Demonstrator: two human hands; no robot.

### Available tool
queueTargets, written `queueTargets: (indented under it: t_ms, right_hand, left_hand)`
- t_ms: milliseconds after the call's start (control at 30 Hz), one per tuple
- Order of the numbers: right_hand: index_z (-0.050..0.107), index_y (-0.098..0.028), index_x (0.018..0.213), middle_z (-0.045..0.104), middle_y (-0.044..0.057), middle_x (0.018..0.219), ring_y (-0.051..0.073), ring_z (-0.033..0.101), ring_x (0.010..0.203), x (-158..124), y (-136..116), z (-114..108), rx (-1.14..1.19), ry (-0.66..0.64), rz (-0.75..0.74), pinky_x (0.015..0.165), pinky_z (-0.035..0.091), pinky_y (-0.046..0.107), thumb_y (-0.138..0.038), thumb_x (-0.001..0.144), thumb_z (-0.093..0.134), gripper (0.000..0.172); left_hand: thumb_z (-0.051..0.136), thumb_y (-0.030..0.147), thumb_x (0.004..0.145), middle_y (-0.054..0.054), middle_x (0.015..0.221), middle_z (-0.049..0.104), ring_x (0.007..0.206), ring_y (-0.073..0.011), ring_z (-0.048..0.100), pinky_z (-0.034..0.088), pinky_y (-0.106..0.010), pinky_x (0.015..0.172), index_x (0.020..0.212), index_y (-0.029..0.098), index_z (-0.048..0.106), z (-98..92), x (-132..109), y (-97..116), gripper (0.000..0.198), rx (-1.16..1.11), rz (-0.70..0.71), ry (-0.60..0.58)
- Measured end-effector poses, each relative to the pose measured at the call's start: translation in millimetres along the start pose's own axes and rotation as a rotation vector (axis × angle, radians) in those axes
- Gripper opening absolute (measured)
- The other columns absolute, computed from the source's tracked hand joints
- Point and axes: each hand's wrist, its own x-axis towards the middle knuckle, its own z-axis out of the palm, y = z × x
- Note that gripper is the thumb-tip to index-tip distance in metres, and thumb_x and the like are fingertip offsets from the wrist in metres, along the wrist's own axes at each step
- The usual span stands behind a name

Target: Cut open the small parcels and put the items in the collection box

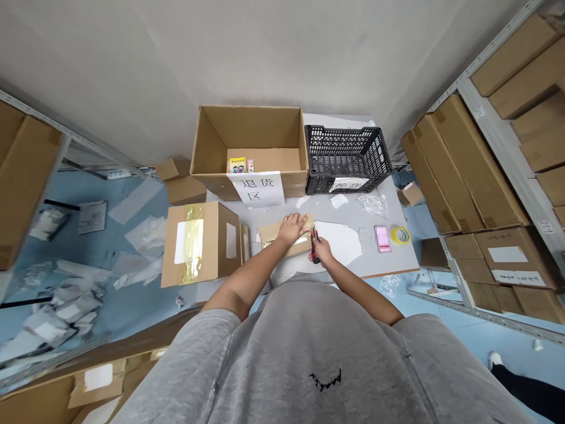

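Note:
A small flat cardboard box (270,231) lies on the table in front of me. My left hand (291,228) rests flat on top of it, fingers spread. In my right hand (324,250) is a red and black utility knife (315,247), gripped by its handle. Its front end reaches the right end of the small box; the blade is too small to make out. White paper (342,244) lies under and beside the box.
Behind stand an open carton (212,176) with small booklets in it and a black plastic crate (309,171). A taped carton (225,259) is at left. Clear tape (400,235) and a pink pack (382,239) lie right. Shelves of boxes flank the table (375,265).

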Motion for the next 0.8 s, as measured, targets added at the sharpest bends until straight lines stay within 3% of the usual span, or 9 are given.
queueTargets:
  t_ms: [133,200,300,467,600,800]
  right_hand:
    - [0.053,-0.025,0.104,0.058,-0.007,0.049,0.016,0.058,0.037,4.4,-3.2,-42.8,-0.082,0.051,-0.072,0.038,0.046,0.022,-0.058,0.108,0.060,0.034]
    - [0.052,-0.026,0.104,0.057,-0.009,0.051,0.015,0.058,0.039,14.6,-11.3,-52.2,-0.091,0.065,-0.161,0.040,0.046,0.020,-0.059,0.102,0.068,0.037]
    - [0.053,-0.027,0.102,0.057,-0.010,0.055,0.014,0.058,0.044,40.2,-32.8,-42.4,-0.133,0.029,-0.254,0.043,0.048,0.020,-0.052,0.092,0.080,0.039]
    - [0.056,-0.025,0.092,0.056,-0.011,0.062,0.010,0.054,0.048,80.8,-59.7,-15.1,-0.344,0.066,-0.293,0.043,0.043,0.018,-0.032,0.079,0.091,0.038]
    - [0.056,-0.024,0.091,0.053,-0.012,0.059,0.010,0.050,0.045,93.4,-54.9,-16.1,-0.331,0.070,-0.239,0.042,0.042,0.020,-0.026,0.078,0.091,0.037]
    - [0.058,-0.023,0.092,0.057,-0.010,0.062,0.011,0.055,0.049,98.0,-45.8,-19.4,-0.385,0.117,-0.280,0.042,0.043,0.019,-0.027,0.077,0.090,0.036]
  left_hand:
    - [0.072,0.048,0.102,-0.021,0.153,0.058,0.146,-0.0396,0.048,0.034,-0.053,0.124,0.157,0.025,0.063,-5.3,-5.5,-4.8,0.060,-0.006,0.066,0.058]
    - [0.070,0.044,0.104,-0.019,0.151,0.059,0.144,-0.0376,0.049,0.037,-0.053,0.123,0.150,0.025,0.067,-7.0,-10.3,-1.6,0.050,0.005,0.099,0.083]
    - [0.067,0.044,0.106,-0.017,0.136,0.064,0.131,-0.0349,0.056,0.044,-0.049,0.114,0.136,0.024,0.070,-5.7,-22.0,10.6,0.036,0.035,0.111,0.075]
    - [0.074,0.048,0.100,-0.016,0.131,0.062,0.125,-0.0361,0.056,0.046,-0.049,0.109,0.130,0.020,0.067,2.8,-36.8,31.1,0.041,0.054,0.012,0.080]
    - [0.077,0.046,0.098,-0.016,0.130,0.062,0.125,-0.0367,0.056,0.046,-0.048,0.107,0.128,0.019,0.067,11.1,-33.0,42.9,0.042,0.026,-0.070,0.050]
    - [0.073,0.046,0.100,-0.019,0.125,0.067,0.128,-0.0391,0.057,0.043,-0.049,0.108,0.125,0.015,0.070,23.2,-21.1,59.1,0.040,-0.009,-0.189,-0.025]
